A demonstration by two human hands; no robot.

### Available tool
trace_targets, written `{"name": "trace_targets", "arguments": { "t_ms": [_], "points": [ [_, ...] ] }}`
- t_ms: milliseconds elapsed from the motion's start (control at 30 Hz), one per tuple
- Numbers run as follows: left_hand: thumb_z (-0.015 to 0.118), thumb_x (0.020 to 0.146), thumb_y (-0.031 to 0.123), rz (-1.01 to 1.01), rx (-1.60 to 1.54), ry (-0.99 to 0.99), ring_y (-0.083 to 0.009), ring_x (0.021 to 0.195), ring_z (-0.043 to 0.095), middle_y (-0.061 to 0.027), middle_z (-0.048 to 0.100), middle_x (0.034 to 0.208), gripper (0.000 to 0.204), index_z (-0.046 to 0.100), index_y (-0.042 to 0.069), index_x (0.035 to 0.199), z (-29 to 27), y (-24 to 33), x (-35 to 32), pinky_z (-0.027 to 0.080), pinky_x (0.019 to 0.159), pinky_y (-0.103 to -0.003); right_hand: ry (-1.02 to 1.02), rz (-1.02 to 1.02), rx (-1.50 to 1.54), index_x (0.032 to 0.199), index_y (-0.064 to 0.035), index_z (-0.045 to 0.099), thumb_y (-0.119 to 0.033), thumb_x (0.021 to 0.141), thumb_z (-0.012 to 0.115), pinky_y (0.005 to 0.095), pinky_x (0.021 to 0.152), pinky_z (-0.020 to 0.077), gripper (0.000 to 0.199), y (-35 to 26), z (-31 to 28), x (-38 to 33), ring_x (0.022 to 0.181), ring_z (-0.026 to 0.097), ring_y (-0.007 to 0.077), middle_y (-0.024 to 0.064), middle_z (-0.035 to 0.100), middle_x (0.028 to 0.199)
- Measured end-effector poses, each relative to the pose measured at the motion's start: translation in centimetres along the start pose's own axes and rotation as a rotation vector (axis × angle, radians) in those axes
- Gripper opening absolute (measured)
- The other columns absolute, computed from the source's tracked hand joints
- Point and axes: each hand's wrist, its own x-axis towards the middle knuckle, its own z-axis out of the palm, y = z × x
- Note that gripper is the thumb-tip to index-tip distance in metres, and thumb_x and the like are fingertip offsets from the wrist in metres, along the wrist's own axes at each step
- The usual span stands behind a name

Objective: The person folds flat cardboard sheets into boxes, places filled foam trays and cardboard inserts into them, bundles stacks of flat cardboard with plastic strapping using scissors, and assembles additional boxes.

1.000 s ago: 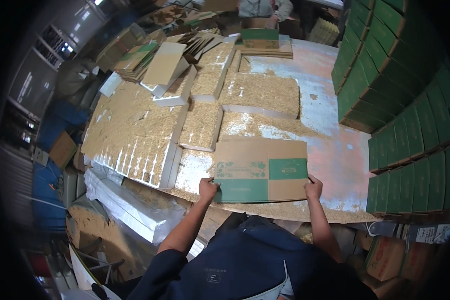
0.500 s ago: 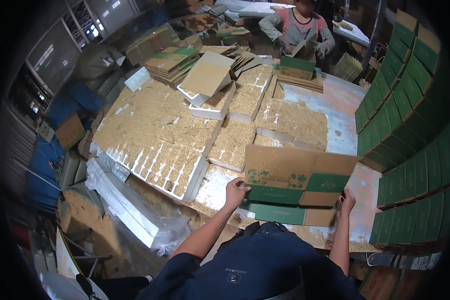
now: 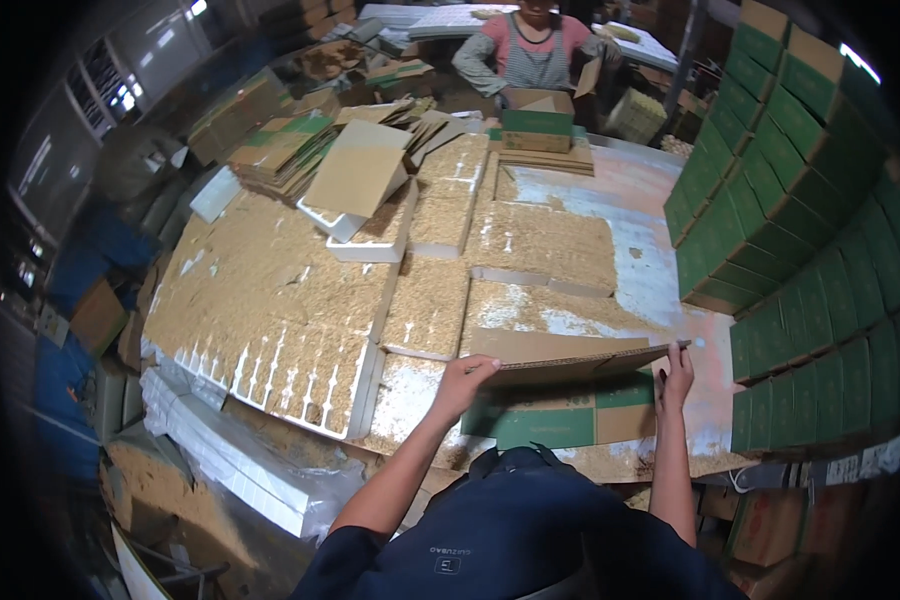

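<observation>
At the far left, white foam trays (image 3: 270, 365) filled with a tan, straw-like stuff cover the surface (image 3: 660, 290), with more white foam (image 3: 225, 470) stacked below its near edge. Farther back on that side lie flat cartons (image 3: 280, 150) in loose piles, and one brown sheet (image 3: 355, 170) rests tilted on a tray.

Toward the middle, the person's left hand (image 3: 462, 378) comes up from the lower edge and grips the left edge of a box (image 3: 560, 385), fingers curled over the raised brown flap. The box is brown cardboard with green panels and sits at the near edge of the surface, right in front of the person, partly folded, its top flap lifted and spread between the two hands. The hands are well apart, one at each end of the box.

The right hand (image 3: 676, 368) closes on the right end of the same flap, fingers up along the edge.

Beyond the box, more tan-filled trays (image 3: 540, 240) run toward the back, where another person (image 3: 530, 50) stands at the far end with a green and brown box (image 3: 536, 118) before them.

At the right, a tall wall of stacked green boxes (image 3: 800, 230) rises just beside the surface and close to the right hand.
</observation>
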Motion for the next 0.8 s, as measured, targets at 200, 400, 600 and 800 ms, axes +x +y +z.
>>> {"name": "trace_targets", "arguments": {
  "t_ms": [200, 400, 600, 800],
  "points": [
    [0.066, 0.092, 0.019, -0.107, 0.049, -0.174, -0.0116, 0.087, 0.064, -0.0068, 0.073, 0.094, 0.026, 0.074, -0.002, 0.105, -1.3, 1.5, 0.7, 0.051, 0.080, -0.026, -0.099, 0.025, 0.229, 0.144, -0.0102, 0.048, -0.027, 0.098, 0.059, 0.0327, 0.091, 0.0433, 0.050, -0.8, -0.5, -1.5, 0.112, 0.052, 0.0097, -0.0044, 0.055, 0.132],
    [0.063, 0.095, 0.017, -0.173, 0.177, -0.303, -0.0141, 0.095, 0.066, -0.0105, 0.073, 0.101, 0.027, 0.072, -0.005, 0.109, -1.5, 3.5, 1.3, 0.050, 0.089, -0.028, -0.225, 0.016, 0.309, 0.147, -0.0043, 0.042, -0.021, 0.096, 0.060, 0.0288, 0.092, 0.0429, 0.057, -0.2, -2.2, -1.1, 0.106, 0.053, 0.0109, 0.0006, 0.056, 0.124],
    [0.065, 0.094, 0.025, -0.023, 0.489, -0.288, -0.0202, 0.087, 0.070, -0.0137, 0.075, 0.098, 0.029, 0.073, 0.002, 0.110, -1.0, 4.6, 0.8, 0.054, 0.081, -0.033, -0.117, 0.167, 0.092, 0.106, -0.0023, 0.064, -0.008, 0.082, 0.056, 0.0324, 0.074, 0.0469, 0.026, -0.6, -2.8, 0.4, 0.091, 0.057, 0.0127, 0.0030, 0.062, 0.099],
    [0.067, 0.092, 0.034, 0.137, 0.916, -0.497, -0.0358, 0.093, 0.070, -0.0201, 0.071, 0.100, 0.041, 0.065, 0.012, 0.126, 0.7, 7.0, 0.6, 0.054, 0.083, -0.043, 0.383, -0.290, -0.068, 0.116, 0.0045, 0.057, 0.005, 0.076, 0.051, 0.0316, 0.090, 0.0475, 0.040, 1.5, 2.2, -0.5, 0.100, 0.061, 0.0228, 0.0120, 0.065, 0.106]
  ]
}}
